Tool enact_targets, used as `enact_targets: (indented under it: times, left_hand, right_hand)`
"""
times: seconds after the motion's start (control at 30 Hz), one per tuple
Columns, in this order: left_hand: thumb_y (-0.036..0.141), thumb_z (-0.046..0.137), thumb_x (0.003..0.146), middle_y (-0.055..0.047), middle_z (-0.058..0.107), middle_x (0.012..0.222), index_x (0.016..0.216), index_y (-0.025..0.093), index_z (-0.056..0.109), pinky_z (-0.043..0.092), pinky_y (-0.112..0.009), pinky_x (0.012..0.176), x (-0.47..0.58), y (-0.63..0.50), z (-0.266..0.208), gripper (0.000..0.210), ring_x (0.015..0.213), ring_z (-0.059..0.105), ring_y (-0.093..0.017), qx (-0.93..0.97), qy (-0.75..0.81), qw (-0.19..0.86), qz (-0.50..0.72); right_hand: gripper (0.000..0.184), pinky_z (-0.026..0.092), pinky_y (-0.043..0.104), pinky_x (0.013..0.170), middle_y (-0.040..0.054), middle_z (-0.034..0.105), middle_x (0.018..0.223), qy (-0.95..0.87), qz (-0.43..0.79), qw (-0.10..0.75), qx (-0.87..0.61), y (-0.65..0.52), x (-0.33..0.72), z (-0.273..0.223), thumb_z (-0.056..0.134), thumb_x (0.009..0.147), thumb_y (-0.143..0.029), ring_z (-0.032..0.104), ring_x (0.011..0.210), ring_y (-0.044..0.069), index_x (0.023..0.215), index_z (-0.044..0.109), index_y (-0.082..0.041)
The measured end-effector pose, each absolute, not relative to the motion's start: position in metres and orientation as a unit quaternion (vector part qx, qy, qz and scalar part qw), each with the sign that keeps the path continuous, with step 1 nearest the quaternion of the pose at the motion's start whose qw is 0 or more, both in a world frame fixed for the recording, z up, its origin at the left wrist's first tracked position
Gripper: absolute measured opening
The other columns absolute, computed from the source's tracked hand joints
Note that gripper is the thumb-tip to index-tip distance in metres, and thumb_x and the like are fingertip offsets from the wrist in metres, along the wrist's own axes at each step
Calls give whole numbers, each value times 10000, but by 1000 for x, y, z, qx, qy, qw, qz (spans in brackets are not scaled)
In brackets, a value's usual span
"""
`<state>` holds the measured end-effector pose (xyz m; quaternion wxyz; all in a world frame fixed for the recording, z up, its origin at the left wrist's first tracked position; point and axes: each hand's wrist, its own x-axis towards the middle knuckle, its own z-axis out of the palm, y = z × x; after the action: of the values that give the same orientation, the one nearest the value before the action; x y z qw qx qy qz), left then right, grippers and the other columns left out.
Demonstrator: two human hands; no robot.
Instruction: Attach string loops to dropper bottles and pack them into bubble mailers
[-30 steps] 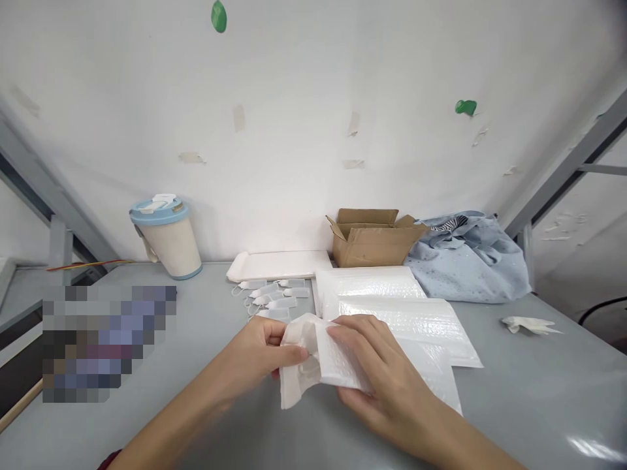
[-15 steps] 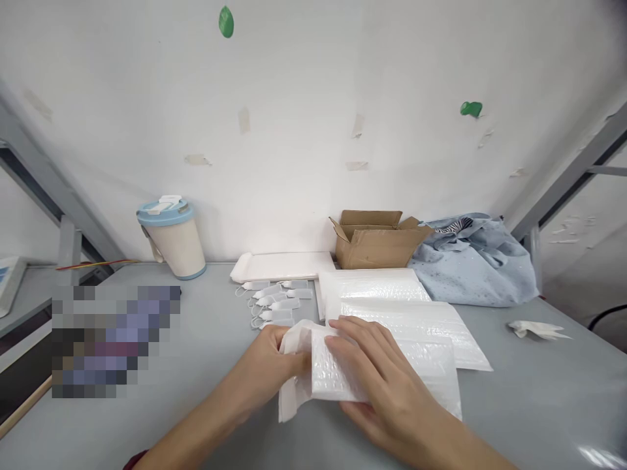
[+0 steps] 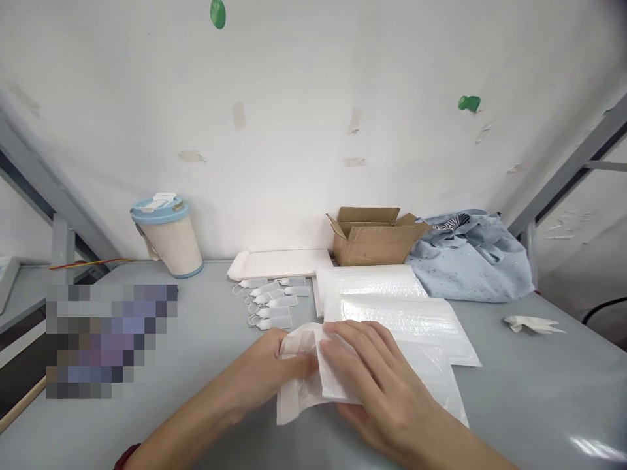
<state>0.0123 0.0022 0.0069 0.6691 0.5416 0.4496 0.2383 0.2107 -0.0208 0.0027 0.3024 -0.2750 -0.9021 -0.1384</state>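
A white bubble mailer (image 3: 434, 375) is held between both hands above the front of the table, its flap end towards the left. My left hand (image 3: 274, 362) grips the flap end, with the thumb tucked inside the opening. My right hand (image 3: 377, 378) is closed around the middle of the mailer, fingers on top and thumb beneath. Just beyond my left hand lie several small white bottles (image 3: 274, 322) with looped cords. More bubble mailers (image 3: 406, 320) lie overlapped behind my right hand. Whether anything is inside the held mailer cannot be seen.
A flat white mailer (image 3: 284, 262) lies by the wall. Behind the mailers stands an open cardboard box (image 3: 382, 247), beside a light blue cloth bag (image 3: 473, 264). A lidded tumbler (image 3: 174, 241) stands at left, near a blurred-out object (image 3: 117, 343). Crumpled white paper (image 3: 531, 324) lies at right.
The mailer's mouth has opened wider, and my left thumb reaches slightly further right inside it. My right hand keeps its hold. The whole view has shifted slightly.
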Motion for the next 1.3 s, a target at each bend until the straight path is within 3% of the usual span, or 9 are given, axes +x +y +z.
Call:
enact_targets:
  times: [0.2,0.33,0.43,0.53,0.6,0.73,0.87,1.1,1.3]
  left_hand:
    - [359,648,772,-52,677,941,1071,195,627,448,-298,759,6,1,15,342,860,607,-220,464,419,694,358]
    - [459,608,791,-62,670,1026,1157,236,571,469,-298,704,6,2,15,430,882,613,-230,399,459,686,399]
    - [467,574,810,-27,683,908,1024,218,612,451,-259,627,10,4,11,330,762,609,-185,441,495,656,361]
    - [432,549,818,9,647,647,794,167,618,395,-224,517,13,2,7,275,551,550,-131,520,511,632,262]
    - [408,527,827,29,610,553,762,161,602,364,-211,472,15,-1,6,266,467,504,-106,545,497,639,217]
    - [409,529,837,26,641,594,819,155,595,361,-184,449,13,-5,10,263,457,525,-85,544,461,673,198]
    - [477,567,810,-22,671,611,802,127,625,347,-171,390,7,-2,16,355,429,564,-97,526,432,713,168]
    - [425,546,820,-49,644,523,592,101,653,282,-164,342,1,6,18,411,385,572,-104,478,447,719,233]
    - [514,504,839,-63,647,516,573,98,641,318,-180,365,0,6,21,513,394,588,-123,466,449,707,286]
  right_hand:
    - [392,362,543,896,229,571,1208,-841,-284,323,-327,-25,205,-4,448,811,-11,464,1190,363,1182,521,-113]
    - [491,306,542,944,200,501,1320,-808,-299,315,-399,-21,203,-7,456,832,-30,385,1278,339,1291,459,-204]
    - [557,272,566,954,204,434,1385,-796,-292,295,-440,-13,207,-8,431,827,-11,350,1304,345,1342,409,-220]
    - [648,267,606,943,233,353,1431,-813,-251,251,-462,-5,211,-13,392,773,45,301,1327,372,1384,351,-167]
    - [716,279,622,933,224,354,1434,-833,-213,220,-460,-2,212,-17,375,719,73,315,1322,365,1395,329,-156]
    - [671,303,621,945,173,407,1417,-869,-147,200,-428,-2,212,-19,384,723,41,372,1298,324,1368,372,-141]
    - [610,322,612,959,140,394,1432,-886,-130,198,-399,-4,214,-13,389,773,3,344,1320,310,1364,385,-147]
    - [672,342,651,933,156,287,1483,-900,-137,157,-384,-4,218,-11,441,777,-27,261,1353,355,1419,304,-168]
    - [556,365,637,908,204,404,1409,-896,-160,194,-367,-3,218,-10,379,810,-4,343,1319,328,1352,401,-126]
